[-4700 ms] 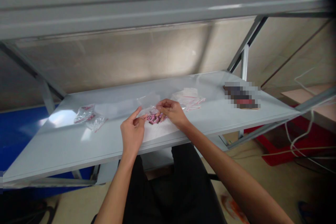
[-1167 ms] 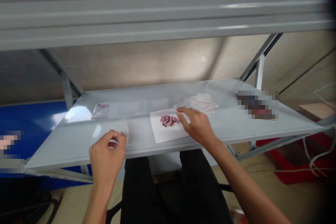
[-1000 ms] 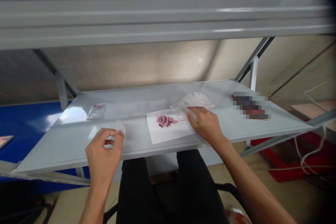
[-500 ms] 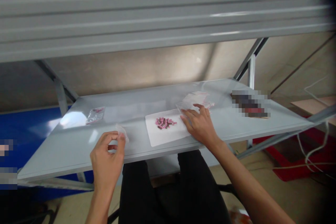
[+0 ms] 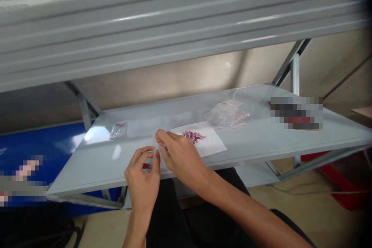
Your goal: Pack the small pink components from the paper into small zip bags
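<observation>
Near the table's (image 5: 95,166) front edge, the right hand (image 5: 181,159) has left the white sheet (image 5: 210,143) and joined the left hand (image 5: 142,176); both pinch a small clear plastic bag (image 5: 157,145) between thumb and fingertips (the thin film hides its long axis, though it seems to stand upright). Just beyond, that sheet carries pink pellets (image 5: 193,136), with a pile of clear bags (image 5: 225,114) behind. Farther left lies a small filled bag (image 5: 118,130); a blurred object (image 5: 296,113) sits toward the far right corner.
</observation>
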Tool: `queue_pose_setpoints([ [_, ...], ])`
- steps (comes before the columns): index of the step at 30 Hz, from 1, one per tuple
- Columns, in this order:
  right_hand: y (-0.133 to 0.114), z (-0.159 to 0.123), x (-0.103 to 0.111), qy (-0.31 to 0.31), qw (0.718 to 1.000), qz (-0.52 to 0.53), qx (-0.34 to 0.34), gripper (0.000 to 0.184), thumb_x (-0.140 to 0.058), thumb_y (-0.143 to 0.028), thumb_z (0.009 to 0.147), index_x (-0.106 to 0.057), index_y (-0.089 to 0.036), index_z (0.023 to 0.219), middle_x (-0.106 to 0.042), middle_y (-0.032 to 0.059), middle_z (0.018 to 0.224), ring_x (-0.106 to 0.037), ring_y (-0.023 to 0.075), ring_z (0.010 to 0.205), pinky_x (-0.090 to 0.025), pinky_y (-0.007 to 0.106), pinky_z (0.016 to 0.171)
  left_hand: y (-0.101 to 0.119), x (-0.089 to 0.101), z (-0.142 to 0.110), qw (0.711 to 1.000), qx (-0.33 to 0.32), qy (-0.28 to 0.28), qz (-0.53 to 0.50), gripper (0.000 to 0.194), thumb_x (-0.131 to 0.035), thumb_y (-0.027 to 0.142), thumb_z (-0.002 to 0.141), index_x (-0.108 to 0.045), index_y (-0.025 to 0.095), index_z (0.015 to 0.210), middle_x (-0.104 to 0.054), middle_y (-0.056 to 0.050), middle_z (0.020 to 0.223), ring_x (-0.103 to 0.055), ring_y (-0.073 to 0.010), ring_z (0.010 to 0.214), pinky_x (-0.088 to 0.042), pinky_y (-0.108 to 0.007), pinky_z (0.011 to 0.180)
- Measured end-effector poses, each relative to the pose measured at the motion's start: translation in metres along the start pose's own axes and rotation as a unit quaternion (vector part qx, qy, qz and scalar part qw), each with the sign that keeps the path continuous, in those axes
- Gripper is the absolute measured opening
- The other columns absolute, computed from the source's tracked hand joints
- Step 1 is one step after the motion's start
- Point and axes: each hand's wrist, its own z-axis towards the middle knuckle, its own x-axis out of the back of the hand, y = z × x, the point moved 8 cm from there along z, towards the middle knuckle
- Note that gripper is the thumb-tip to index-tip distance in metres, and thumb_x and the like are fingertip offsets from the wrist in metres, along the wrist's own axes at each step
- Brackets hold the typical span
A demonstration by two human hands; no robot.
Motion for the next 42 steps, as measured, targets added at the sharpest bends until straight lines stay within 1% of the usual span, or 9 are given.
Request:
queue_pose_setpoints([
  [5,0.005,0.001,0.008,0.024,0.999,0.025,0.032,0.027,-0.049,-0.002,0.091,-0.069,-0.019,0.099,-0.064,0.0073,0.095,-0.061,0.0179,0.079,-0.046,0.028,0.07,-0.001,0.013,-0.001,0.999,0.022,0.036,-0.015,0.024,-0.062,0.034,0.095,-0.071,0.02,0.078,-0.072,-0.007,0.098,-0.068,-0.0213,0.091,-0.056,-0.031,0.074],
  [9,0.006,0.008,0.028,0.031,0.984,0.147,0.094,0.037,-0.045,-0.003,0.093,-0.078,-0.02,0.095,-0.06,0.0068,0.1,-0.062,0.0147,0.081,-0.052,0.029,0.077,-0.02,0.003,0.002,0.979,0.092,0.053,-0.173,0.022,-0.064,0.037,0.095,-0.072,0.024,0.111,-0.066,-0.007,0.135,-0.059,-0.0245,0.129,-0.045,-0.04,0.11],
  [12,0.02,0.02,0.039,-0.003,0.964,0.248,0.098,0.037,-0.049,-0.007,0.092,-0.081,-0.024,0.095,-0.061,0.0038,0.094,-0.062,0.0133,0.08,-0.053,0.029,0.077,-0.04,-0.027,0.009,0.909,0.189,-0.029,-0.37,0.036,-0.063,0.043,0.094,-0.064,0.023,0.124,-0.064,-0.01,0.139,-0.064,-0.0268,0.124,-0.054,-0.042,0.1],
  [16,0.064,0.027,0.044,-0.043,0.942,0.333,-0.009,0.03,-0.052,-0.017,0.091,-0.082,-0.02,0.093,-0.065,0.0047,0.093,-0.064,0.0133,0.074,-0.053,0.026,0.066,-0.042,-0.063,0.016,0.842,0.244,-0.136,-0.461,0.033,-0.076,0.039,0.085,-0.07,0.015,0.107,-0.077,-0.011,0.101,-0.074,-0.0199,0.082,-0.058,-0.031,0.071],
  [20,0.117,0.015,0.038,-0.056,0.902,0.411,-0.115,0.03,-0.055,-0.033,0.091,-0.079,-0.015,0.095,-0.07,0.0075,0.09,-0.065,0.0169,0.074,-0.054,0.029,0.063,-0.041,-0.086,0.03,0.869,0.232,-0.116,-0.422,0.033,-0.081,0.035,0.078,-0.071,0.012,0.1,-0.076,-0.007,0.083,-0.069,-0.0148,0.067,-0.055,-0.026,0.062],
  [27,0.188,-0.003,0.029,0.021,0.9,0.391,-0.191,0.025,-0.078,-0.039,0.075,-0.069,-0.015,0.074,-0.063,0.0004,0.068,-0.051,0.0102,0.059,-0.041,0.023,0.053,-0.036,-0.121,0.053,0.927,0.158,-0.134,-0.312,0.037,-0.079,0.04,0.077,-0.071,0.013,0.101,-0.072,-0.003,0.071,-0.07,-0.0185,0.066,-0.052,-0.026,0.06],
  [31,0.204,-0.008,0.024,0.047,0.861,0.462,-0.207,0.038,-0.083,-0.038,0.07,-0.058,-0.021,0.093,-0.062,-0.0054,0.069,-0.05,0.0087,0.051,-0.037,0.02,0.045,-0.035,-0.123,0.062,0.951,0.119,-0.138,-0.248,0.033,-0.077,0.04,0.08,-0.074,0.015,0.101,-0.074,-0.005,0.076,-0.069,-0.0182,0.066,-0.05,-0.025,0.058],
  [34,0.208,-0.007,0.024,0.046,0.867,0.46,-0.186,0.048,-0.078,-0.04,0.076,-0.057,-0.023,0.115,-0.064,-0.006,0.069,-0.052,0.0092,0.047,-0.038,0.02,0.042,-0.031,-0.123,0.066,0.968,0.083,-0.138,-0.19,0.034,-0.074,0.042,0.082,-0.074,0.016,0.103,-0.076,-0.006,0.08,-0.07,-0.0198,0.067,-0.05,-0.026,0.058],
  [42,0.221,-0.002,0.02,0.047,0.887,0.429,-0.163,0.034,-0.076,-0.039,0.077,-0.064,-0.017,0.1,-0.066,-0.0029,0.066,-0.054,0.009,0.042,-0.041,0.021,0.039,-0.031,-0.13,0.075,0.971,0.066,-0.164,-0.163,0.046,-0.071,0.047,0.084,-0.072,0.013,0.115,-0.079,-0.014,0.098,-0.074,-0.0225,0.073,-0.055,-0.029,0.057],
])
